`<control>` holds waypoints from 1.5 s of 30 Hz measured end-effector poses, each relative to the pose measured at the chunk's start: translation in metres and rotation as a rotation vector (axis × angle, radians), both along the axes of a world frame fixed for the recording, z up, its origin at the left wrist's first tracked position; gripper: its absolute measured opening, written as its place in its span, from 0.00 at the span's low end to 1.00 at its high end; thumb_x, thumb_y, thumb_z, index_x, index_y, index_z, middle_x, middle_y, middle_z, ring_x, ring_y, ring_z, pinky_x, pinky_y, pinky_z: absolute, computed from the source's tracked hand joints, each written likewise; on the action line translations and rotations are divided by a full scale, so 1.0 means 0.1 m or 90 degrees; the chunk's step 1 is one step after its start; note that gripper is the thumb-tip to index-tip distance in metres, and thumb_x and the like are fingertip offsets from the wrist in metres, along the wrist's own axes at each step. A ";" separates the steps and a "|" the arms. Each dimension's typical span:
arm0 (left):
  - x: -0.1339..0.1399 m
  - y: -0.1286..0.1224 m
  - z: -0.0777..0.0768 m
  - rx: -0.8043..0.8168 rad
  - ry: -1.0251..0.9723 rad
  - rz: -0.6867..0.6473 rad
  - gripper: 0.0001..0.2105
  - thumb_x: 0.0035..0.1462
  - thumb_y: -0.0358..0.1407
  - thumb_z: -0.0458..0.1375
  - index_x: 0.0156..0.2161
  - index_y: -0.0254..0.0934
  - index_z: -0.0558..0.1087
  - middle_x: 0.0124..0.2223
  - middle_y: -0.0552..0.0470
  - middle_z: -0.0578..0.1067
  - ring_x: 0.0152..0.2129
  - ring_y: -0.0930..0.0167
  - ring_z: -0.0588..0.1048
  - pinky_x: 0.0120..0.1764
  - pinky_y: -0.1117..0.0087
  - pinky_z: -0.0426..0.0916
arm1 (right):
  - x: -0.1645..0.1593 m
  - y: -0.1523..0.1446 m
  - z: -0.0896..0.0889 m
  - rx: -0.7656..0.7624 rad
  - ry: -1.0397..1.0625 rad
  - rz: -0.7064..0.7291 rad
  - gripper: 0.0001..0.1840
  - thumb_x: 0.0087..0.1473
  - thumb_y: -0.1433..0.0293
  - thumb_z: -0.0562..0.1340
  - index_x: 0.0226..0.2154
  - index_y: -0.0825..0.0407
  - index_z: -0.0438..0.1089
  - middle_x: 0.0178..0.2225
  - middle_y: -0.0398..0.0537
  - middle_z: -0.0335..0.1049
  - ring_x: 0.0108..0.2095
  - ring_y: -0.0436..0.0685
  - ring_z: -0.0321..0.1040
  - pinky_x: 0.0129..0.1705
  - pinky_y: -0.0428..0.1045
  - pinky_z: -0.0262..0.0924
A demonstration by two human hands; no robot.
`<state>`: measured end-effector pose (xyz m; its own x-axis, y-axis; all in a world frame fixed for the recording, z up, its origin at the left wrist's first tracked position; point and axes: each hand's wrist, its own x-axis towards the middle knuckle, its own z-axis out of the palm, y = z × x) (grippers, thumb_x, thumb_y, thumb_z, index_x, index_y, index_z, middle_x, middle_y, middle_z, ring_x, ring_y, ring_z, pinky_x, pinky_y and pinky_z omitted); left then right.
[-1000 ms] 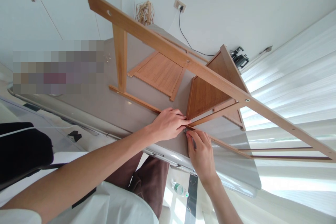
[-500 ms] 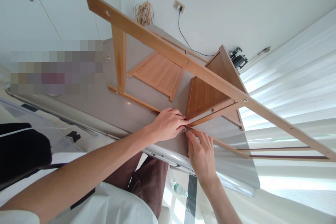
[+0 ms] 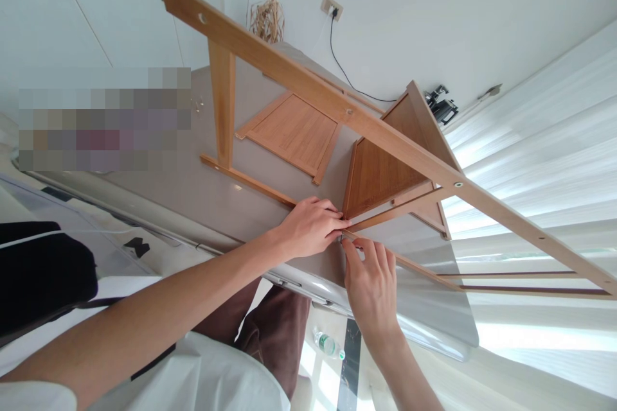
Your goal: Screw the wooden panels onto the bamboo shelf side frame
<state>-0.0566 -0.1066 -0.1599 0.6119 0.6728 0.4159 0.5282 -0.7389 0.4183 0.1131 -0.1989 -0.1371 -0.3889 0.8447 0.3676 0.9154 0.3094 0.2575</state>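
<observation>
Wooden frame (image 3: 289,74) rests on grey table (image 3: 216,212), spanning roughly 10 to 3 o'clock from left hand (image 3: 313,228). Left fingers nearly closed, gripping the frame's lower rail (image 3: 260,187) at a joint. Right hand (image 3: 371,273) at 4 o'clock: thumb and index pinched almost together on a small piece (image 3: 342,237) at that rail (too tiny to identify). Flat panel (image 3: 294,131) near 12, second panel (image 3: 380,183) at 2, bottle (image 3: 328,343) on floor at 6.

The top (image 3: 207,376) is creased and white, its sleeve (image 3: 38,396) white too. Trousers (image 3: 284,331) are dark brown. Left hand (image 3: 312,226) and right hand (image 3: 371,276) are bare.
</observation>
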 end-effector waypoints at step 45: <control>0.00 0.00 -0.01 0.002 -0.002 0.006 0.13 0.65 0.35 0.58 0.52 0.45 0.77 0.49 0.54 0.81 0.48 0.69 0.75 0.48 0.64 0.65 | 0.04 0.03 -0.02 -0.004 0.093 0.032 0.15 0.61 0.82 0.55 0.43 0.51 0.70 0.38 0.49 0.70 0.38 0.57 0.63 0.46 0.55 0.55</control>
<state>-0.0563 -0.1064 -0.1607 0.6048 0.6771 0.4192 0.5336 -0.7353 0.4178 0.1174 -0.1961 -0.1394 -0.3740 0.8276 0.4186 0.9261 0.3572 0.1212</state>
